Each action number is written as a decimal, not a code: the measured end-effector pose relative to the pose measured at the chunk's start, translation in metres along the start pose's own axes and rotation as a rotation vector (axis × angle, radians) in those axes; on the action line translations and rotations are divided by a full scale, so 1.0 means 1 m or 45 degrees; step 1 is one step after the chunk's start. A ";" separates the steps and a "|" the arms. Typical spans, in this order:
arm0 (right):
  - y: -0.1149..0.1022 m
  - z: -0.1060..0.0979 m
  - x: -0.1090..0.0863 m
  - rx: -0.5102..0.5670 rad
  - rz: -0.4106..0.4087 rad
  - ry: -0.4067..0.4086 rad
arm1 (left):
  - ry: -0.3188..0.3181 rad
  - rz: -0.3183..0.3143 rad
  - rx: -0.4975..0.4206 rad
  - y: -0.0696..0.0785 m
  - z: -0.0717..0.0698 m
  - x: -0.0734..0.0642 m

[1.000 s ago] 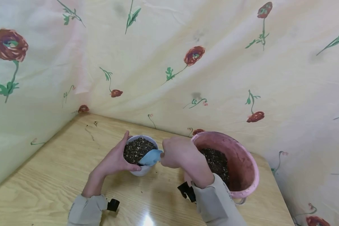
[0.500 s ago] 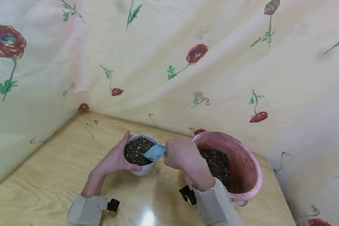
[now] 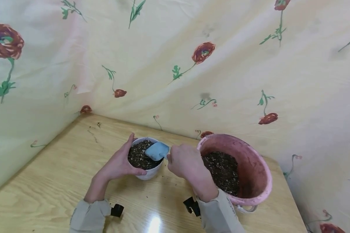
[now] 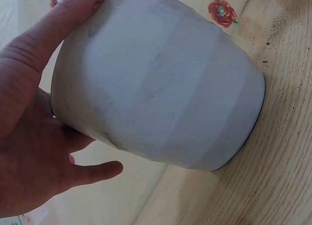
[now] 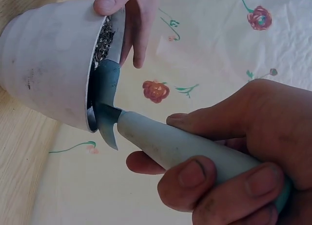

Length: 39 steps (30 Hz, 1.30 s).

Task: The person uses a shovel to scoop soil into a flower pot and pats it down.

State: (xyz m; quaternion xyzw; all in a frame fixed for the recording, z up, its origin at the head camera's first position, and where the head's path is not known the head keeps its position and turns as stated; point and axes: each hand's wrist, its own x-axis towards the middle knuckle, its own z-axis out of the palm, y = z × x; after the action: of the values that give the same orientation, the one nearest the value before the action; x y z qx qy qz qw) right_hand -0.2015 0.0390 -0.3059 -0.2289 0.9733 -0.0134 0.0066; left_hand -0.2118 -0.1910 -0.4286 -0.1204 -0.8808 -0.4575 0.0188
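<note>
A white flower pot (image 3: 147, 174) filled with dark soil (image 3: 138, 155) stands on the wooden table. My left hand (image 3: 119, 163) holds it at the rim, thumb on the near side (image 4: 39, 44) and fingers spread round the far side. The curled fingers of my right hand (image 3: 186, 161) grip the pale handle (image 5: 180, 147) of a small hand trowel. Its blue blade (image 3: 157, 151) lies over the right part of the soil, against the pot's rim in the right wrist view. How deep the blade tip sits is hard to tell.
Right of the pot, a large pink tub (image 3: 263, 191) with dark soil (image 3: 221, 168) inside stands partly behind my right forearm. A flowered cloth (image 3: 151, 64) hangs along the back and sides of the wooden table (image 3: 61, 168). Soil crumbs dot the tabletop.
The trowel blade has shifted up toward the pot's far right rim and turned, so more of its broad face shows. My left hand keeps the pot in the same place.
</note>
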 end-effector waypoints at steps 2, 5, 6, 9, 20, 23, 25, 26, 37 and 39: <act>0.001 0.000 -0.001 0.012 0.010 -0.008 | 0.003 0.004 0.006 0.000 0.000 0.000; 0.002 0.001 -0.004 0.024 0.029 -0.023 | -0.001 0.006 0.008 0.001 -0.001 0.000; 0.002 0.001 -0.004 0.019 0.032 -0.024 | -0.003 0.007 0.009 0.001 -0.001 0.001; 0.002 0.001 -0.007 0.003 0.021 0.006 | -0.006 0.006 0.011 0.000 0.000 0.002; -0.006 0.016 -0.001 -0.029 -0.073 0.193 | 0.001 0.033 -0.006 -0.001 -0.001 0.002; -0.006 0.021 0.000 0.023 -0.036 0.103 | 0.000 0.032 -0.009 -0.001 0.000 0.002; -0.005 0.023 0.000 0.049 -0.009 0.077 | 0.001 0.040 -0.004 0.000 0.001 0.002; -0.005 0.024 0.000 0.057 -0.004 0.077 | 0.003 0.042 -0.001 0.000 0.001 0.002; 0.004 0.016 -0.022 0.052 0.000 0.324 | 0.012 0.080 -0.009 -0.002 0.001 0.001; 0.007 0.015 -0.027 0.064 -0.004 0.376 | 0.015 0.100 -0.011 -0.002 0.001 0.001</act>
State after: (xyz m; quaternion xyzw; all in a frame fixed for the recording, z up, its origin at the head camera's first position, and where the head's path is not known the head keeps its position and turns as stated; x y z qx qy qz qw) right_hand -0.1802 0.0575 -0.3206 -0.2256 0.9628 -0.0713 -0.1308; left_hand -0.2129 -0.1908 -0.4303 -0.1525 -0.8733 -0.4609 0.0413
